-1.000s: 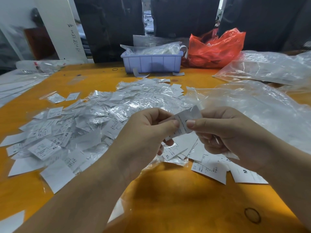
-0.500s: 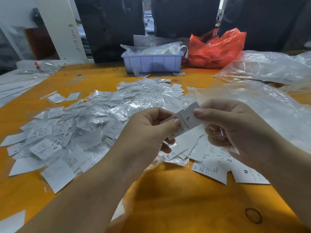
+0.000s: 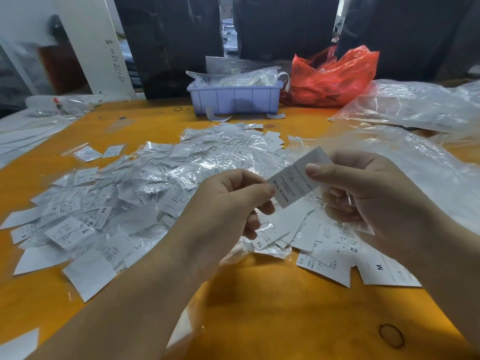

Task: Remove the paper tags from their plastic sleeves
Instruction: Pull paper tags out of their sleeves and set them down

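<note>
Head view: I see my left hand (image 3: 228, 203) and right hand (image 3: 363, 193) each pinching one end of a paper tag (image 3: 298, 178). Their grip holds it above the tabletop (image 3: 285, 320); a pile of sleeved tags (image 3: 155, 183) lies left of it.

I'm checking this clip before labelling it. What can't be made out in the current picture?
- Held tag, head view: small print blurred; whether a sleeve still covers it is unclear.
- Left hand and right hand: fingertips behind the tag hidden.
- Blue bin: contents veiled by crumpled plastic.
- Red bag: contents hidden.
</note>
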